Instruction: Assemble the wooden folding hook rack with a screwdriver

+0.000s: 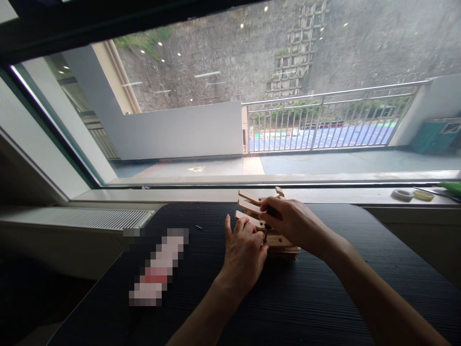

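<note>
Currently, the wooden slatted piece (275, 240) sits near the middle of the worktop's (309, 298) far edge, slat tips seen against the windowsill (201, 195). Right hand's (293, 223) grip is closed round a dark-handled driver (272, 212), shank angled down to the near slats. Left hand (245, 252) lies over their left side, fingers partly spread; can't tell if it's clamped on. My read: mid driving step, tip contact hidden; next move calls for driver in line, piece steady. Small metal bit (199, 227) left of it, toward the far edge; pixelated item (158, 269) nearer the left edge. Worktop is dark, ribbed. Tape rolls (402, 194) on the windowsill, right. Railing (317, 122) and rock face (223, 62) outside.
</note>
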`<state>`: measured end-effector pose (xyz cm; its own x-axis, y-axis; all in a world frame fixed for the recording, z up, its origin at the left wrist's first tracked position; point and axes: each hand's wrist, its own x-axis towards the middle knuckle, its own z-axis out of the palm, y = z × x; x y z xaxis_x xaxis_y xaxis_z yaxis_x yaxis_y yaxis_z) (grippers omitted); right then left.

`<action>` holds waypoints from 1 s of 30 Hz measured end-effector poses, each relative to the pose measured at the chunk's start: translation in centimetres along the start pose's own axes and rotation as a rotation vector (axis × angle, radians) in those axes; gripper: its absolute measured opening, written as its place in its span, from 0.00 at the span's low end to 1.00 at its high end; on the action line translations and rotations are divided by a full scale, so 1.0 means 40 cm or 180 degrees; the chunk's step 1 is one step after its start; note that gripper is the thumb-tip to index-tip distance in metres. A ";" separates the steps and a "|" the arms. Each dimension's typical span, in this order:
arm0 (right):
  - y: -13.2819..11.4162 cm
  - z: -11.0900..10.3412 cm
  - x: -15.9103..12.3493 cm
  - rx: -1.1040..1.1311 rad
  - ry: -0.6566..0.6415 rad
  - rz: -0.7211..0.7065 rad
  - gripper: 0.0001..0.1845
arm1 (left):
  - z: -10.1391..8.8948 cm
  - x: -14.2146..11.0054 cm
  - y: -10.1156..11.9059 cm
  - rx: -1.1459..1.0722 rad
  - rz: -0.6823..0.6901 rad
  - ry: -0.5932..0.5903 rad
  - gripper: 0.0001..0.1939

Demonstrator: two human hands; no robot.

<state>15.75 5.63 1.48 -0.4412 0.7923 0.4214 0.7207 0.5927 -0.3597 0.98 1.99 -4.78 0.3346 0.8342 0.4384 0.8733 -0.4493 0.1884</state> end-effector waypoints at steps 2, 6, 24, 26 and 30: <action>0.004 0.006 0.002 -0.0052 0.0031 0.0075 0.11 | -0.001 0.000 0.001 0.0002 0.0003 0.0009 0.05; 0.002 0.013 0.002 -0.0167 0.0019 0.0117 0.11 | -0.004 0.000 0.003 0.0000 -0.0003 -0.0001 0.04; -0.012 -0.011 -0.006 0.0086 -0.0194 -0.0340 0.09 | -0.001 0.001 0.003 0.0026 -0.0033 -0.0003 0.05; -0.007 -0.009 -0.005 0.0082 -0.0150 -0.0293 0.10 | -0.001 0.001 0.003 0.0026 -0.0039 0.0003 0.05; 0.000 -0.002 -0.005 -0.0004 -0.0075 -0.0221 0.11 | -0.001 0.000 0.002 0.0036 -0.0036 -0.0003 0.05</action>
<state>15.88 5.46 1.48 -0.5025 0.7525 0.4257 0.6887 0.6460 -0.3292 1.07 1.95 -4.73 0.3252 0.8395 0.4354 0.8809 -0.4363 0.1833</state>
